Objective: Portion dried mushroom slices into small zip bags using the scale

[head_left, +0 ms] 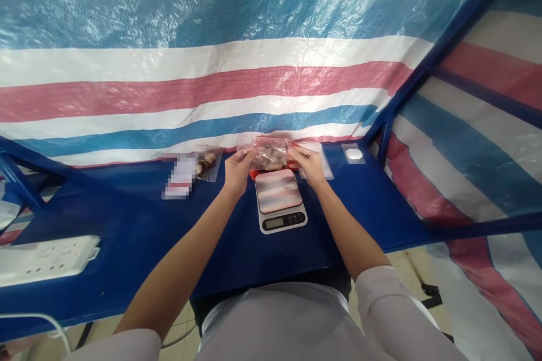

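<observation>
A clear plastic bag [271, 153] with brownish lumps inside is stretched between my hands, just beyond the kitchen scale. My left hand [237, 170] pinches its left side, and my right hand [310, 163] grips the right side. Red material [254, 173] shows beneath and behind the bag; what it is I cannot make out. The kitchen scale [278, 197] has a shiny square plate with nothing on it, and its small display [275, 223] faces me.
Left of my hands lie a blurred-out packet [180, 177] and a clear bag of brown pieces [207, 164]. Flat clear bags [327, 162] lie by my right hand. A white item in a bag [354, 153] lies farther right. A power strip [51, 259] occupies the blue table's [139, 203] left end. Striped sheeting [212, 67] rises behind.
</observation>
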### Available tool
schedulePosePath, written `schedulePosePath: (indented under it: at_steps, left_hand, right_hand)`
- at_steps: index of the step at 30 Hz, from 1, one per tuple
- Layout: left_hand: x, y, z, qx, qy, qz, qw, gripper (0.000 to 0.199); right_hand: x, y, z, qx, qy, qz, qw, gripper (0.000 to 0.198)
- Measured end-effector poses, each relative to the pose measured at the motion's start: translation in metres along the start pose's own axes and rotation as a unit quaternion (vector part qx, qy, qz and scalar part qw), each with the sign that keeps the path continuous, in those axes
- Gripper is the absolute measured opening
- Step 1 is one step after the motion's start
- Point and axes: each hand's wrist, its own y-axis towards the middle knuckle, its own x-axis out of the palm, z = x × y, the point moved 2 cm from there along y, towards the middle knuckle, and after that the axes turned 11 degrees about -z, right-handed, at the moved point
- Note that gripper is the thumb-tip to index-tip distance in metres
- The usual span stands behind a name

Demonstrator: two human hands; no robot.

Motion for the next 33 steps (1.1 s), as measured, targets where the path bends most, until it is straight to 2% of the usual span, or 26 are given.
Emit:
schedulePosePath:
  at_steps: [4,8,11,13,15,17,19,22,23,26,29,33]
  left_hand:
    - [0.006,-0.008,-0.010,-0.013,-0.036,0.027,0.999,0.043]
    - [-0.002,-0.014,-0.017,-0.037,-0.038,0.025,0.998,0.046]
    - [-0.016,-0.013,-0.013,-0.043,0.048,0.004,0.998,0.049]
    - [-0.023,-0.008,-0.001,-0.003,0.146,-0.009,0.989,0.050]
    - [-0.023,0.000,0.016,0.038,0.243,-0.024,0.969,0.049]
    - [-0.013,0.010,0.031,0.052,0.343,-0.080,0.935,0.043]
    - [0.002,0.021,0.040,0.039,0.400,-0.166,0.900,0.036]
    - [0.025,0.033,0.040,-0.018,0.402,-0.293,0.867,0.030]
    - [0.030,0.035,0.038,-0.037,0.383,-0.322,0.865,0.030]
    - [0.037,0.036,0.024,-0.085,0.297,-0.346,0.886,0.029]
    - [0.037,0.032,0.008,-0.113,0.218,-0.311,0.918,0.030]
    - [0.037,0.028,-0.010,-0.085,0.134,-0.254,0.954,0.032]
  right_hand:
    - [-0.005,-0.001,0.003,-0.016,-0.047,-0.012,0.999,0.045]
    - [-0.019,0.003,0.003,-0.024,-0.095,-0.027,0.995,0.042]
    - [-0.030,0.006,-0.006,-0.026,-0.129,-0.065,0.989,0.040]
    - [-0.035,0.008,-0.016,-0.023,-0.159,-0.108,0.981,0.037]
    - [-0.036,0.010,-0.026,-0.032,-0.195,-0.159,0.967,0.034]
    - [-0.035,0.011,-0.035,-0.045,-0.227,-0.196,0.953,0.031]
    - [-0.033,0.013,-0.039,-0.055,-0.249,-0.212,0.944,0.031]
    - [-0.030,0.014,-0.042,-0.066,-0.267,-0.218,0.936,0.032]
    - [-0.030,0.013,-0.042,-0.070,-0.272,-0.219,0.935,0.032]
    - [-0.032,0.012,-0.040,-0.077,-0.272,-0.212,0.935,0.030]
    - [-0.040,0.008,-0.036,-0.074,-0.255,-0.188,0.946,0.030]
    - [-0.056,0.000,-0.027,-0.062,-0.219,-0.101,0.968,0.037]
